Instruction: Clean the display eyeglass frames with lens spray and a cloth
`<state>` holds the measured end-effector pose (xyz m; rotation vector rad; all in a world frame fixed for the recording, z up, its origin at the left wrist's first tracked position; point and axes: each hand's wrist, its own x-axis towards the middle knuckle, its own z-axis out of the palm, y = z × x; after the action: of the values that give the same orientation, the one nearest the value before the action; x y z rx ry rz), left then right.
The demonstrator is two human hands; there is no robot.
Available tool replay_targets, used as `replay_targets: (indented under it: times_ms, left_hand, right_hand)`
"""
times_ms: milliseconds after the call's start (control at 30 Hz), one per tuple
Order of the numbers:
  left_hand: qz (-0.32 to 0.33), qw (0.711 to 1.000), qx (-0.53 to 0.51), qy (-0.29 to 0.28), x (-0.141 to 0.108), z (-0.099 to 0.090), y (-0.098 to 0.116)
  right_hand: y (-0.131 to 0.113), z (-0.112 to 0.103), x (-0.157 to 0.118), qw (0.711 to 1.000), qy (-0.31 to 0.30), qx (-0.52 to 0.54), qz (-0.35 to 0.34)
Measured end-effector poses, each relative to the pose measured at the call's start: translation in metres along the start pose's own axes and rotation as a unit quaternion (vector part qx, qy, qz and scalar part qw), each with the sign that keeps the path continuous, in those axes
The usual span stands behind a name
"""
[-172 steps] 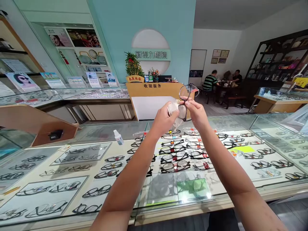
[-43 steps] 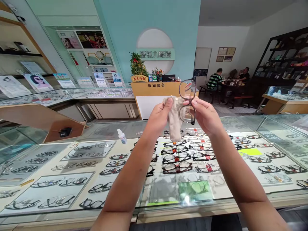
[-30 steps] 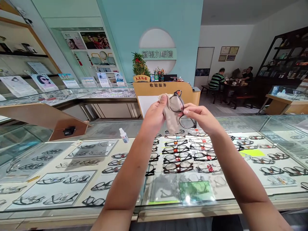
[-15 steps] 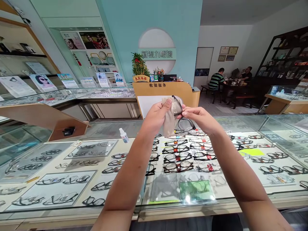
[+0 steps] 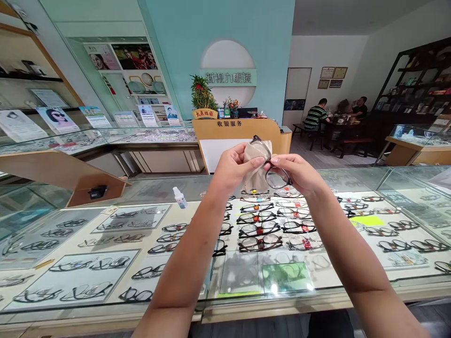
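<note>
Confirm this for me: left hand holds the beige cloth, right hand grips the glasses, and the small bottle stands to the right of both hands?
The left hand does hold the beige cloth and the right hand the glasses, but the head view shows the small bottle to the left of both hands, not right.

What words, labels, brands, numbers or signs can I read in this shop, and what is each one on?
"新视力眼镜": wall sign.
"收银服务": front of the wooden desk.
"大展鸿图", slightly blurred: plaque below the plant.
Too small or blurred to read: spray bottle label, poster with sunglasses, framed certificates, other posters.
</note>
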<state>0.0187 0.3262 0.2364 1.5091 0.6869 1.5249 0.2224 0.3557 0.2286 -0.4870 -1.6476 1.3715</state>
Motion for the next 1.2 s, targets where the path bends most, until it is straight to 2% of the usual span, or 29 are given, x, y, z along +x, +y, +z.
replay_targets:
  times_ms: [133, 267, 333, 467, 567, 633, 733, 833, 900, 1000, 1067, 1133, 1200]
  left_hand:
    - [0.059, 0.997, 0.01, 0.054, 0.0, 0.013, -0.01]
    - [0.043, 0.992, -0.006, 0.121, -0.001, 0.018, -0.015]
    - [0.039, 0.995, -0.001, 0.095, 0.0, 0.012, -0.012]
    - [0.026, 0.999, 0.01, -0.035, 0.003, -0.003, -0.004]
    - [0.039, 0.998, -0.003, -0.048, 0.002, -0.001, -0.005]
    - [0.06, 0.998, -0.009, -0.018, 0.0, 0.008, -0.009]
    - [0.089, 0.994, 0.002, 0.065, -0.002, 0.021, -0.015]
    - [0.109, 0.986, 0.017, 0.124, 0.0, 0.022, -0.016]
    - [0.107, 0.99, 0.016, 0.096, 0.002, 0.014, -0.013]
    - [0.072, 0.997, 0.01, -0.011, 0.005, -0.001, -0.007]
    - [0.049, 0.997, 0.005, -0.051, 0.005, -0.005, -0.004]
    - [0.048, 0.998, -0.008, -0.045, 0.005, 0.0, -0.005]
    - [0.07, 0.997, -0.019, -0.003, 0.004, 0.009, -0.008]
  right_hand:
    - [0.003, 0.001, 0.001, 0.999, -0.051, 0.001, 0.007]
    - [0.003, 0.002, 0.0, 0.996, -0.09, -0.01, 0.008]
    - [0.001, 0.0, -0.001, 0.997, -0.082, -0.003, 0.006]
    - [-0.005, -0.004, -0.002, 0.998, -0.057, 0.029, 0.017]
    - [-0.004, 0.0, -0.001, 0.995, -0.058, 0.07, 0.036]
    - [-0.002, 0.005, 0.0, 0.994, -0.06, 0.086, 0.043]
    - [0.001, 0.011, 0.001, 0.993, -0.063, 0.091, 0.039]
    - [-0.001, 0.012, 0.0, 0.993, -0.077, 0.081, 0.035]
    - [-0.004, 0.009, -0.002, 0.994, -0.076, 0.077, 0.032]
    - [-0.007, 0.002, -0.003, 0.994, -0.057, 0.082, 0.031]
    - [-0.007, 0.001, -0.002, 0.994, -0.055, 0.089, 0.036]
    - [-0.004, 0.005, -0.001, 0.992, -0.058, 0.104, 0.039]
    - [0.0, 0.012, 0.0, 0.99, -0.056, 0.12, 0.039]
